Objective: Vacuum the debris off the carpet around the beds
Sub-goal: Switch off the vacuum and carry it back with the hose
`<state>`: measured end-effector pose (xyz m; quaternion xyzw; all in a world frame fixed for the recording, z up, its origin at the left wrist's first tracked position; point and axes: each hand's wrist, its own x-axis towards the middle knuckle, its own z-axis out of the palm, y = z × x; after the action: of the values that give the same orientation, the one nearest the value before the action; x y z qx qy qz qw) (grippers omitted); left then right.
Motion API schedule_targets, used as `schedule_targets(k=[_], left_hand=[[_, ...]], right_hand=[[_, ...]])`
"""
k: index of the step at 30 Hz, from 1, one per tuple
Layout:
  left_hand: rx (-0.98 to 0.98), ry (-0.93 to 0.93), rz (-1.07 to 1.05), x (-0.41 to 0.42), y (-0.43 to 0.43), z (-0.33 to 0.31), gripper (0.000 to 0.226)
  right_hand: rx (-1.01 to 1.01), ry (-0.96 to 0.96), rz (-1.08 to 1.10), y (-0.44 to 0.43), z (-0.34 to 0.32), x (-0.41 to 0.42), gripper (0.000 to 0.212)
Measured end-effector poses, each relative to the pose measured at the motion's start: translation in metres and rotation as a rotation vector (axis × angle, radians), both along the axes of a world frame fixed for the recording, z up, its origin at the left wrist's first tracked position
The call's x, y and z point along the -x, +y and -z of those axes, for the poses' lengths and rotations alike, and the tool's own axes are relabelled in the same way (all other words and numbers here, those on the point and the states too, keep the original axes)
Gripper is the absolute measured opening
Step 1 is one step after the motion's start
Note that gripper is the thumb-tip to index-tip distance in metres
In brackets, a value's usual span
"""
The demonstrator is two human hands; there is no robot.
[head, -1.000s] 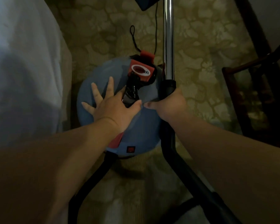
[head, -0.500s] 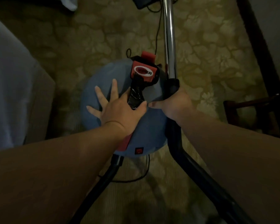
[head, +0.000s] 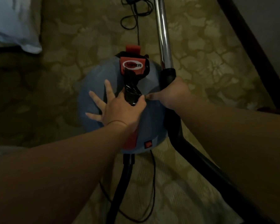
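Blue domed plastic vacuum canister (head: 152, 123) sits on the olive floral-patterned carpet (head: 208, 65), with white bed linen (head: 11, 21) at far left and a dark wooden furniture frame (head: 255, 50) at right. Left hand (head: 118, 109) lies palm-down on the dome, fingers spread straight, thumb and forefinger flanking the black carry handle (head: 132, 94). Right hand (head: 173, 92) is curled round the black plastic wand grip (head: 167, 75) just beside the canister, where the chrome metal tube (head: 162, 29) meets the black hose (head: 200, 159).
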<state>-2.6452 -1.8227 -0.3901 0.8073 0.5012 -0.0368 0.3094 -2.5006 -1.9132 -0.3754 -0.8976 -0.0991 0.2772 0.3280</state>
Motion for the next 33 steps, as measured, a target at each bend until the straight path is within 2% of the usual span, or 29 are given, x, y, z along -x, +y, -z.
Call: schedule_targets(k=[4, 8, 12, 17, 21, 25, 33], left_hand=[[-0.035, -0.001, 0.017, -0.051, 0.051, 0.002, 0.059], [-0.087, -0.003, 0.025, -0.116, 0.108, 0.006, 0.068], [-0.109, 0.025, 0.048, -0.174, 0.154, 0.001, 0.067], [-0.105, 0.041, 0.068, -0.250, 0.201, 0.001, 0.068], [-0.100, 0.029, 0.075, -0.321, 0.252, 0.000, 0.066], [-0.093, 0.029, 0.092, -0.391, 0.296, 0.000, 0.068], [-0.119, 0.015, 0.047, -0.510, 0.365, 0.000, 0.066]], right_hand=[[-0.014, -0.006, 0.016, 0.049, 0.004, -0.053, 0.111], [-0.021, -0.018, 0.002, 0.100, 0.007, -0.119, 0.119], [0.000, 0.030, -0.035, 0.143, 0.001, -0.182, 0.110], [0.029, -0.015, -0.020, 0.190, -0.004, -0.253, 0.120], [0.038, 0.001, -0.020, 0.242, -0.010, -0.322, 0.113], [0.048, -0.032, 0.003, 0.285, -0.013, -0.390, 0.118], [0.026, -0.002, -0.042, 0.354, -0.017, -0.515, 0.109]])
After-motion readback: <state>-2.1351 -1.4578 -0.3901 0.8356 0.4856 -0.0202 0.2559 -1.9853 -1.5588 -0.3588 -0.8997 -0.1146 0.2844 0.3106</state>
